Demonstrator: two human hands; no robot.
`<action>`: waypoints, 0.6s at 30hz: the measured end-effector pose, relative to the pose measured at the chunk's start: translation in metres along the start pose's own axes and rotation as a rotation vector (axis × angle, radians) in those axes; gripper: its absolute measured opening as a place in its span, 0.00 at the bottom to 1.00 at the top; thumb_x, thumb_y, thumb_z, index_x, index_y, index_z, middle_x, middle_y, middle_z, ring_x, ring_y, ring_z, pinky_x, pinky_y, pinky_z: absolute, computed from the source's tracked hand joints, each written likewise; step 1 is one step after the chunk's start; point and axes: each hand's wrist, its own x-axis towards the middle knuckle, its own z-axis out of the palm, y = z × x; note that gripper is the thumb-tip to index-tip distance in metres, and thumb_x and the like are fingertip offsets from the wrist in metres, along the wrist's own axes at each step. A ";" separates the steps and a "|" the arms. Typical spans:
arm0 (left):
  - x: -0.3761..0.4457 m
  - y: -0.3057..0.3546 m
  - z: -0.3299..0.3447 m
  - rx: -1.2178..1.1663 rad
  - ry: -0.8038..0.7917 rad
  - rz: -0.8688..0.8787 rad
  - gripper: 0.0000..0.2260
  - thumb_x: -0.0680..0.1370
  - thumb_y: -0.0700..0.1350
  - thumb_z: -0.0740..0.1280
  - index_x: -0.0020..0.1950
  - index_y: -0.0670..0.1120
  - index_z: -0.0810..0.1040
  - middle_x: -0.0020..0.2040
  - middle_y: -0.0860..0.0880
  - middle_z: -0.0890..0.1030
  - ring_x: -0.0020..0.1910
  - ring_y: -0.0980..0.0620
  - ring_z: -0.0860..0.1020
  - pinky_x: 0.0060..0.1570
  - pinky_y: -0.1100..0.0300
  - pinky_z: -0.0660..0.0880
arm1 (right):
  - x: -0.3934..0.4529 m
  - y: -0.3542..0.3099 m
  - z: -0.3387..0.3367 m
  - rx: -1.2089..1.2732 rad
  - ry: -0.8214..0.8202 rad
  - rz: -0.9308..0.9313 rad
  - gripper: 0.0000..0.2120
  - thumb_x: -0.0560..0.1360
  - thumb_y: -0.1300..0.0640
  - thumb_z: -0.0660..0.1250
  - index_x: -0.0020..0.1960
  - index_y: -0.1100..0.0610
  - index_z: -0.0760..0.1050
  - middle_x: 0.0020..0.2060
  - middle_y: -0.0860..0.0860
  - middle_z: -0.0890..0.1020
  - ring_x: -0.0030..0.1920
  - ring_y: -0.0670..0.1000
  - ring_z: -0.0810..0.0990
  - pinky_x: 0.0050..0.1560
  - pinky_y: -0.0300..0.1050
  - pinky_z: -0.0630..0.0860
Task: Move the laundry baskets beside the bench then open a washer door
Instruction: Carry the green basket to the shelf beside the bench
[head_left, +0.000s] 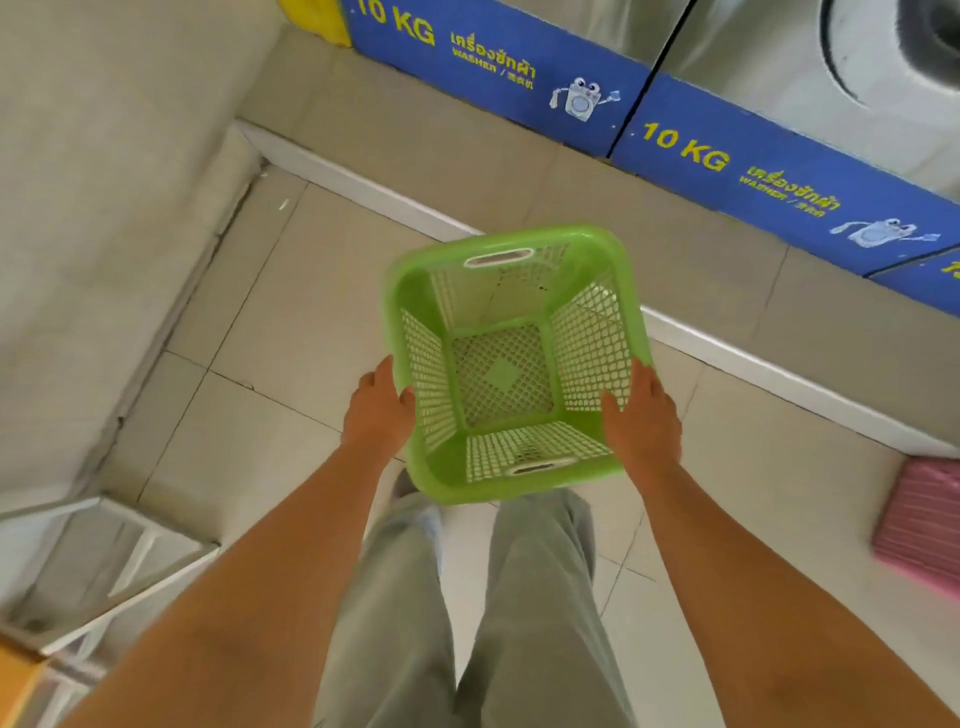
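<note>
While both hands' fingers clamp its smooth rim, the square green lattice-plastic basket (511, 364) hangs empty.

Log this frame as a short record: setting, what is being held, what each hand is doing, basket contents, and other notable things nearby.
setting: tiled laundromat floor, facing washers with blue "10 KG" panels
held item: green laundry basket, lifted off the floor
left hand: gripping the basket's left rim
right hand: gripping the basket's right rim
basket contents: empty, mesh bottom visible
washer door: only partly in view at top right, looks shut
nearby: pink basket at right edge
</note>
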 end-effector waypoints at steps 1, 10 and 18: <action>0.005 0.003 0.008 -0.020 0.003 -0.033 0.26 0.81 0.49 0.58 0.78 0.49 0.54 0.74 0.41 0.64 0.70 0.39 0.68 0.64 0.44 0.68 | 0.014 0.004 0.001 -0.011 -0.005 -0.017 0.31 0.80 0.49 0.58 0.79 0.55 0.50 0.78 0.56 0.57 0.74 0.61 0.61 0.72 0.58 0.62; 0.062 0.015 0.081 -0.091 0.065 -0.175 0.31 0.81 0.48 0.59 0.77 0.62 0.44 0.80 0.41 0.47 0.69 0.34 0.69 0.64 0.40 0.71 | 0.124 0.039 0.032 -0.012 0.030 -0.109 0.36 0.80 0.52 0.60 0.79 0.51 0.43 0.78 0.57 0.55 0.73 0.64 0.63 0.70 0.60 0.64; 0.087 -0.005 0.100 -0.106 0.195 -0.202 0.36 0.80 0.39 0.58 0.74 0.71 0.43 0.62 0.40 0.69 0.35 0.46 0.73 0.37 0.51 0.72 | 0.154 0.053 0.060 0.061 0.076 -0.103 0.39 0.79 0.58 0.61 0.78 0.44 0.39 0.72 0.57 0.67 0.60 0.64 0.77 0.58 0.61 0.74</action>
